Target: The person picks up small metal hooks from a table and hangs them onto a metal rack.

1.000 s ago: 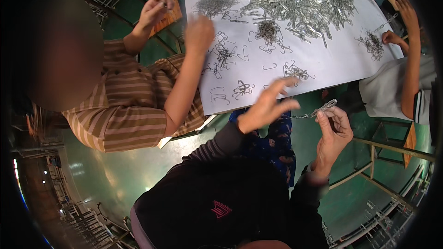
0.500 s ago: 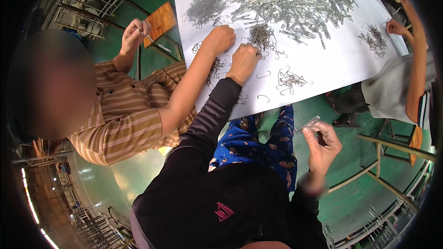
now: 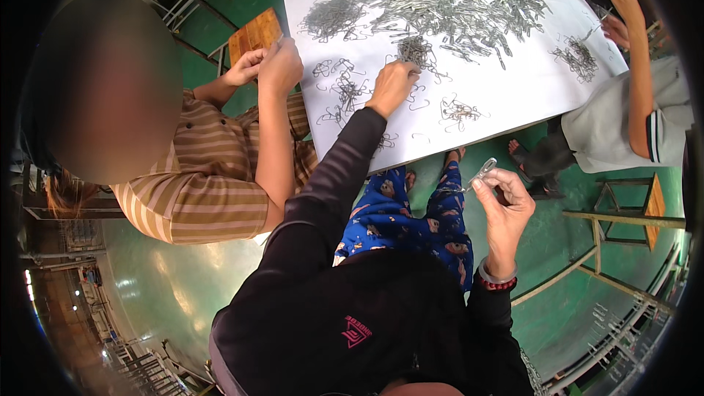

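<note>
My left hand [image 3: 394,89] reaches over the white table, its fingers drawn together at the near edge of a dark pile of bent wire hooks [image 3: 416,51]. Whatever the fingertips pinch is hidden. Off the table's near edge, my right hand [image 3: 506,204] holds up a shiny, narrow looped metal piece [image 3: 485,169] between thumb and fingers. A thin end sticks out below the thumb. Smaller clusters of wire hooks lie on the near part of the table, one [image 3: 459,113] right of my left hand and another [image 3: 346,93] left of it.
A large heap of silvery metal pieces [image 3: 455,0] covers the far part of the white table [image 3: 506,106]. At the left, a co-worker in a striped shirt [image 3: 213,198] sits close beside my left arm. Another person in grey [image 3: 623,110] works at the right. Wooden stools [image 3: 253,33] stand around.
The co-worker at the left has drawn one hand back from the table to meet the other. My left hand stays by the hook pile; my right hand still holds the metal piece, slightly higher in view.
</note>
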